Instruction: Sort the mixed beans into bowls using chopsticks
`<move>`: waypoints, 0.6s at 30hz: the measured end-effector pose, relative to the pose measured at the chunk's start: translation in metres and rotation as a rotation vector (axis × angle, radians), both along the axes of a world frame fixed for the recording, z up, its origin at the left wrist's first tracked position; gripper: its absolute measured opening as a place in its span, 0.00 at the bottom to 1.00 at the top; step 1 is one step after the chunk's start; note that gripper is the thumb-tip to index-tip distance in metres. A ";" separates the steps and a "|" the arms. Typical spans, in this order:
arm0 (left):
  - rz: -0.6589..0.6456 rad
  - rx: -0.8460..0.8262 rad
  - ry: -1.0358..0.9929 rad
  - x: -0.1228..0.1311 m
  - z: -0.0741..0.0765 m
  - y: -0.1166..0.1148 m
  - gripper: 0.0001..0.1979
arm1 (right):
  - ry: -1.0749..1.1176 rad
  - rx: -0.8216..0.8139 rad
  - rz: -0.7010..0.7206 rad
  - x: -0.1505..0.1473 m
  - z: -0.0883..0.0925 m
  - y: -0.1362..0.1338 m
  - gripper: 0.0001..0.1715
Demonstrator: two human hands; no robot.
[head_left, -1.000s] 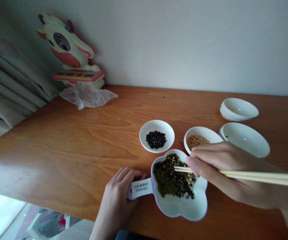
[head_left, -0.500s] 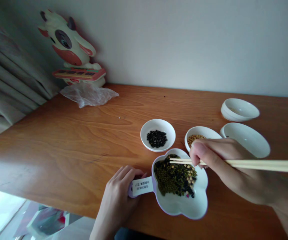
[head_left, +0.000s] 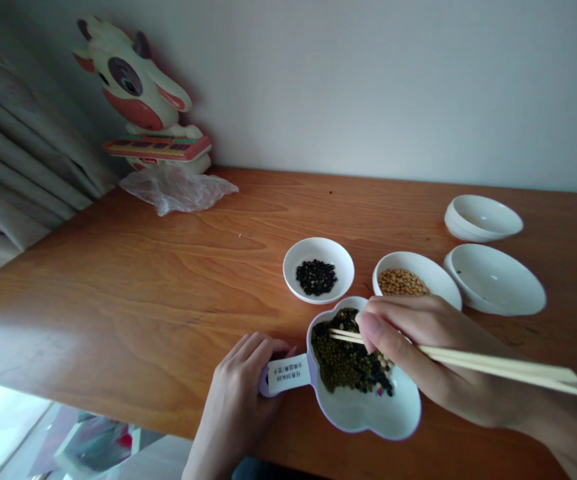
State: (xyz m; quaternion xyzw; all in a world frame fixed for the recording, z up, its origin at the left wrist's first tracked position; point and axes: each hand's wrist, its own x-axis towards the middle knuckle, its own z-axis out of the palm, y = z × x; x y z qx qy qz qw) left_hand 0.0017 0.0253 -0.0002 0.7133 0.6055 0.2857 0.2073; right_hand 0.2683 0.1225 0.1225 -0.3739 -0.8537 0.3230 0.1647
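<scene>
My left hand (head_left: 245, 381) is closed on the labelled handle of a flower-shaped bowl (head_left: 403, 413) with a purple rim. Green, black and pale beans (head_left: 343, 363) lie mixed inside it. My right hand (head_left: 418, 343) grips a pair of light wooden chopsticks (head_left: 488, 361) over this bowl, their tips down among the beans. Behind it stands a white bowl (head_left: 298, 257) of black beans. To the right, a white bowl (head_left: 441, 280) holds yellow beans, partly covered by my right hand. Beside that, another white bowl (head_left: 505, 280) has one small dark bean in it.
Further back on the right sits one more white bowl (head_left: 488, 220). A cow-shaped toy keyboard (head_left: 158, 147) leans by the wall at the back left, a clear plastic bag (head_left: 178, 190) before it. A grey curtain (head_left: 28, 153) hangs at the left of the wooden table (head_left: 143, 300).
My right hand has moved left and slightly down, and the chopsticks now slant, with their tips further left. More of the yellow beans shows. My left hand keeps its grip on the handle.
</scene>
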 end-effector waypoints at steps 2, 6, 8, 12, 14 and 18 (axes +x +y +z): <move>0.003 0.010 0.004 0.000 0.000 0.001 0.09 | 0.005 -0.007 -0.043 0.005 0.001 0.000 0.30; 0.004 0.024 0.013 0.000 -0.001 0.001 0.10 | 0.026 -0.034 -0.163 0.022 0.002 0.003 0.31; -0.002 0.024 0.015 -0.001 -0.002 0.001 0.11 | -0.003 -0.067 -0.161 0.028 0.001 0.007 0.32; -0.001 0.018 0.018 -0.001 -0.003 0.001 0.10 | -0.038 -0.126 -0.125 0.028 -0.004 0.013 0.34; -0.001 0.024 0.019 -0.001 -0.002 0.000 0.11 | -0.023 -0.132 -0.122 0.026 -0.006 0.015 0.34; 0.010 0.049 0.024 -0.001 -0.001 0.000 0.10 | 0.052 -0.134 -0.160 0.023 -0.006 0.016 0.36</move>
